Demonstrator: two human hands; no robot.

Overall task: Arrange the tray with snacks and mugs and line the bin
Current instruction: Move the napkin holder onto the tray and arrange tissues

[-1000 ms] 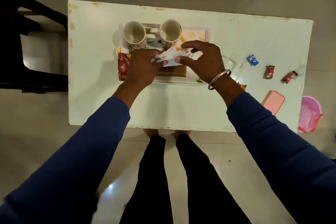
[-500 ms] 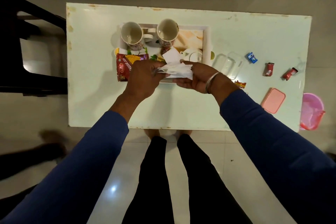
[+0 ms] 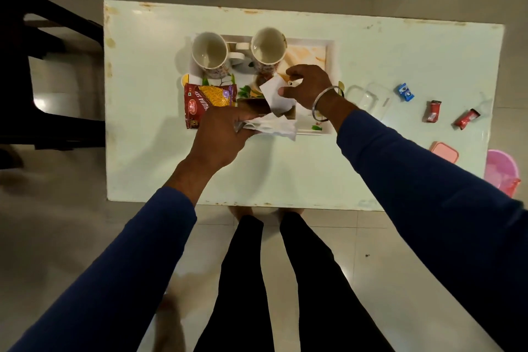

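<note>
From up by the person's head, looking down, the tray (image 3: pixel 330 46) sits on the white table (image 3: pixel 148 157), toward the far side. Two mugs (image 3: pixel 209 50) stand side by side at the back of the tray, both looking empty. A red and yellow snack packet (image 3: pixel 205 100) lies at the tray's left edge, partly hanging off it. The left hand (image 3: pixel 220 134) has its fingers curled around a bunch of white tissues (image 3: pixel 274 126) at the near edge of the tray. The right hand (image 3: pixel 310 86) pinches one folded tissue (image 3: pixel 274 93) above the middle of the tray. I think the person is picking out tissues to lay on the tray. Next, that one tissue needs to go down flat on a free spot. Off to the right lie small candies (image 3: pixel 434 111), well apart from the tray, and they need fetching. The pink bin (image 3: pixel 503 170) sits on the floor by the table's right end, and I cannot tell if it has a liner.
</note>
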